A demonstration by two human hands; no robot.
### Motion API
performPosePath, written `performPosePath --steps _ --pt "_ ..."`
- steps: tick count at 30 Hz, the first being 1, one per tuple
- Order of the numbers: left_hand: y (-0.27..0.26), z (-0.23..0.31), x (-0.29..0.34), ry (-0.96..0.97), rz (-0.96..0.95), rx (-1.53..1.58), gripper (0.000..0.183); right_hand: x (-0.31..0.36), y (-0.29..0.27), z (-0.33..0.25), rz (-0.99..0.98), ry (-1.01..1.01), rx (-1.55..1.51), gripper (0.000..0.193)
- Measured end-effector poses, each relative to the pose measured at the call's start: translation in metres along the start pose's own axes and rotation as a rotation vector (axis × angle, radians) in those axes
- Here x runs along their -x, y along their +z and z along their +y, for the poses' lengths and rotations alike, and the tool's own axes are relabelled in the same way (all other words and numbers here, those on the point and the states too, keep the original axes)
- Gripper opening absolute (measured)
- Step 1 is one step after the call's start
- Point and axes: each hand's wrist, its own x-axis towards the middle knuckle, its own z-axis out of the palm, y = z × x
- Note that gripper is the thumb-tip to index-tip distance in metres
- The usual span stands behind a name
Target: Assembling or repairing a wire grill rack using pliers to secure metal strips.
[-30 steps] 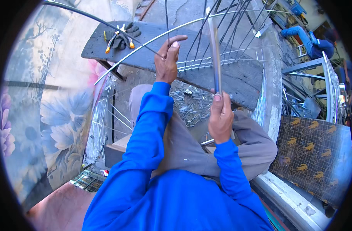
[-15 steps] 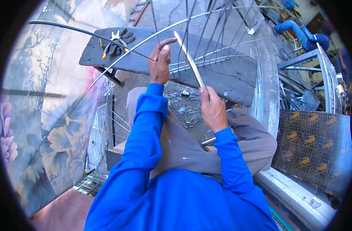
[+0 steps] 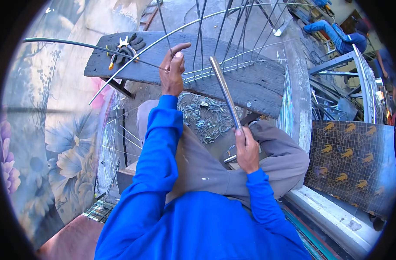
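Note:
My left hand [image 3: 172, 71] is closed on a thin dark metal rod [image 3: 163, 26] above the bench's near edge, its index finger stretched out to the right. The rod belongs to a frame of dark rods and a long curved silver rod [image 3: 180, 29] that spans the bench. In my right hand [image 3: 247, 149], over my lap, is a shiny metal tube [image 3: 226, 93]. The tube slants up and left, its far end near the upright rods and apart from my left hand.
A dark wooden bench [image 3: 258, 93] carries pliers with orange handles [image 3: 112, 60] and a dark glove [image 3: 136, 42]. Many short metal pieces [image 3: 202, 119] lie on the floor beneath. Printed cloth [image 3: 72, 151] hangs at left. Another person [image 3: 332, 34] sits at far right, near metal frames [image 3: 358, 78].
My right hand has drawn the metal tube down toward my lap and away from my left hand. My left hand keeps its hold, with the view slightly shifted.

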Motion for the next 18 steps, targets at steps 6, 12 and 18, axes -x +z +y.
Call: performPosePath --steps 6,12,18 --pt "0.001 0.0 0.003 -0.016 -0.007 0.006 0.038 0.005 0.007 0.01 0.001 0.174 -0.104 0.037" --pt "0.001 0.002 0.005 0.011 -0.001 -0.024 0.038 -0.032 0.012 -0.039 0.037 0.079 -0.129 0.039" --pt "0.004 0.002 -0.004 0.032 -0.009 -0.021 0.037 -0.07 0.042 0.005 -0.006 0.04 0.169 0.048"
